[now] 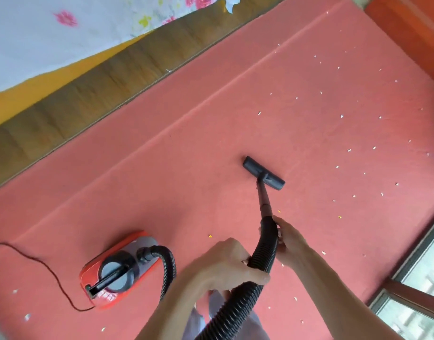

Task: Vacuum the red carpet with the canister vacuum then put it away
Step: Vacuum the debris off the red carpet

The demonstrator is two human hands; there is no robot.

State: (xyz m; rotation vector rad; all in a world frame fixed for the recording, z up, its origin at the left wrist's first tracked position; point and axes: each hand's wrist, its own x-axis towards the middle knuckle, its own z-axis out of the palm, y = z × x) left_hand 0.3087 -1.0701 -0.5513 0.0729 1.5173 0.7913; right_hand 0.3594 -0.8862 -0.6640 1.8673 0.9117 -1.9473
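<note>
Both hands grasp the black hose (267,242): the left hand (225,263) grips its ribbed length, and the right hand (288,239) holds it higher, near where it joins the rigid wand (264,200). The floor head (264,173) lies flat on the red carpet (186,168), with white scraps (341,116) to its right not yet picked up. The canister vacuum (117,268) sits on the carpet to the left, its cord (51,271) trailing away. The wand looks stiff and should steer best from that joint, while the hose is floppy. The canister probably lifts by its top handle
</note>
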